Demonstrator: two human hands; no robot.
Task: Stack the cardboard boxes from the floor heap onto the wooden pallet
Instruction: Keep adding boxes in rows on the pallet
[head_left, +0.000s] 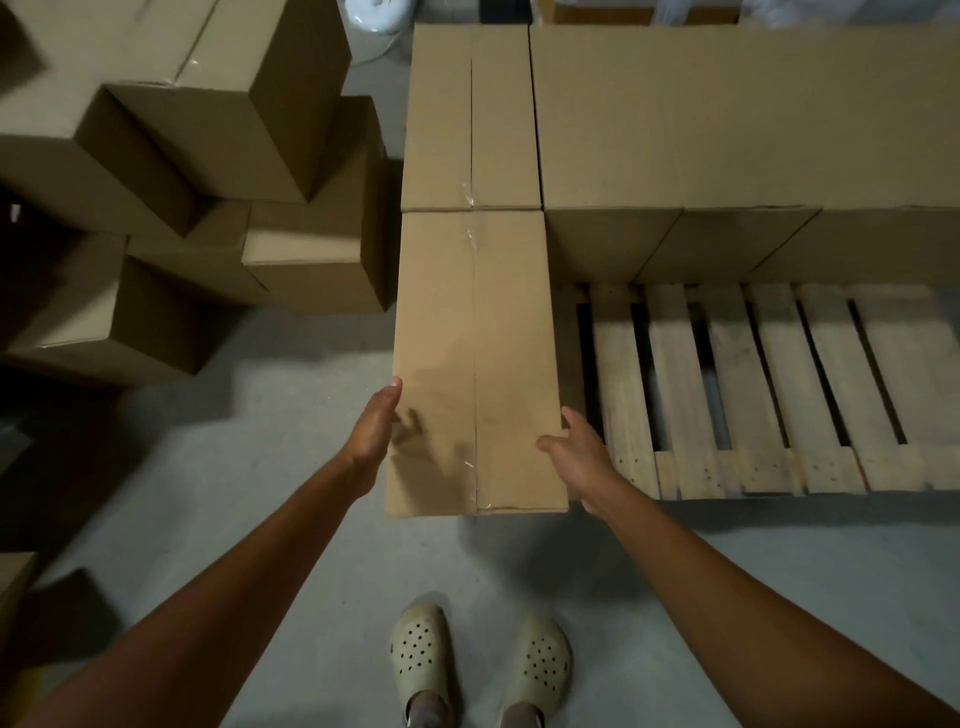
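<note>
A long taped cardboard box lies at the left end of the wooden pallet, its near end toward me. My left hand presses flat against its left side. My right hand holds its right near corner, thumb on top. Behind it a second long box lies end to end with it. A row of stacked boxes fills the pallet's far half. The floor heap of boxes lies to the left.
Bare pallet slats show to the right of the held box. Grey concrete floor lies between me and the heap. My feet in beige clogs stand just short of the box. A white round object sits at the back.
</note>
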